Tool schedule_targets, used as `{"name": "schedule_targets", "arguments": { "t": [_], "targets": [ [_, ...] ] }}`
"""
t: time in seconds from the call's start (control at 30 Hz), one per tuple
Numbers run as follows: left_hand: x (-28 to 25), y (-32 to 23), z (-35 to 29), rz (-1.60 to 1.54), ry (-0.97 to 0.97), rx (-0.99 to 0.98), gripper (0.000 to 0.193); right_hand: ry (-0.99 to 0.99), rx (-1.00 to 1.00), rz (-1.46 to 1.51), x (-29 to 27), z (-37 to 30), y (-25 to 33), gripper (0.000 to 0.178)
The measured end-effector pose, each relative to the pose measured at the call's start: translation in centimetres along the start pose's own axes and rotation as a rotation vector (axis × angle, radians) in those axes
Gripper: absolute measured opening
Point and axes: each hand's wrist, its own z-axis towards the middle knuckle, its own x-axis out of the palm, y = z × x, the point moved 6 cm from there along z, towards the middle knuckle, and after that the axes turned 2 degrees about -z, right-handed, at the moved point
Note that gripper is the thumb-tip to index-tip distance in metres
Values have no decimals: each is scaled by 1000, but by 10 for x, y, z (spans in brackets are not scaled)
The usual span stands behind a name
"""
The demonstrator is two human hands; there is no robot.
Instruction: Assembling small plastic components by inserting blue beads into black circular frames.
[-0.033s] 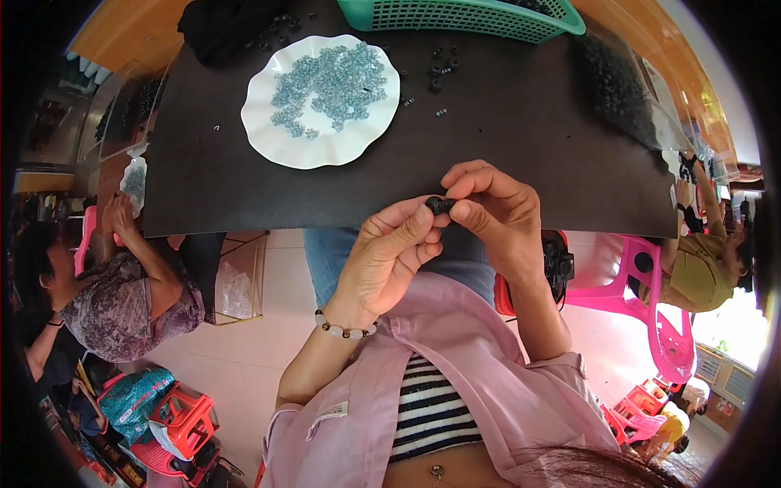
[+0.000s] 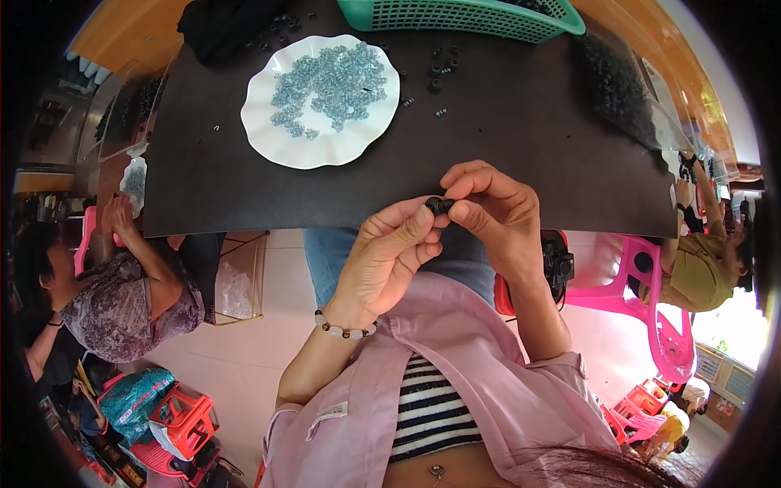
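My left hand point(image 2: 386, 260) and my right hand point(image 2: 496, 215) meet just over the near edge of the black table mat point(image 2: 529, 138). Between the thumbs and forefingers of both hands sits a small black bead point(image 2: 439, 205). My left wrist wears a beaded bracelet point(image 2: 346, 329). Farther back on the mat stands a white scalloped plate point(image 2: 268, 138) holding a heap of pale blue beads point(image 2: 325, 81). Several loose black beads point(image 2: 435, 69) lie to the right of the plate.
A green plastic basket point(image 2: 464, 16) stands at the mat's far edge, a black bundle point(image 2: 228, 28) at far left. A clear bag of dark beads point(image 2: 626, 81) lies at right. Other people sit at left point(image 2: 122, 285) and right point(image 2: 700, 260); a pink stool point(image 2: 651, 309) is nearby.
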Motion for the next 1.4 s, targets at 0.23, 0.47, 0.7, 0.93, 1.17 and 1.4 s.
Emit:
{"name": "schedule_targets", "arguments": {
  "t": [0.23,0.47,0.7,0.93,1.17,1.4],
  "targets": [
    [-5,-4,-2,116,-35,46,25,31,-5,-32,-2,-1,-1,11],
    [-5,-20,-3,361,-34,125,24,95,18,-71,1,-1,-4,12],
    [-5,-25,-4,440,-9,109,23,188,165,-27,4,3,-4,30],
    [4,-36,-3,517,64,93,18,475,155,48,15,13,-5,36],
    [-1,-32,-4,475,57,95,20,391,122,95,15,8,-11,30],
    [4,-34,-7,558,84,80,18,346,165,114,14,5,-11,26]
  ]
}}
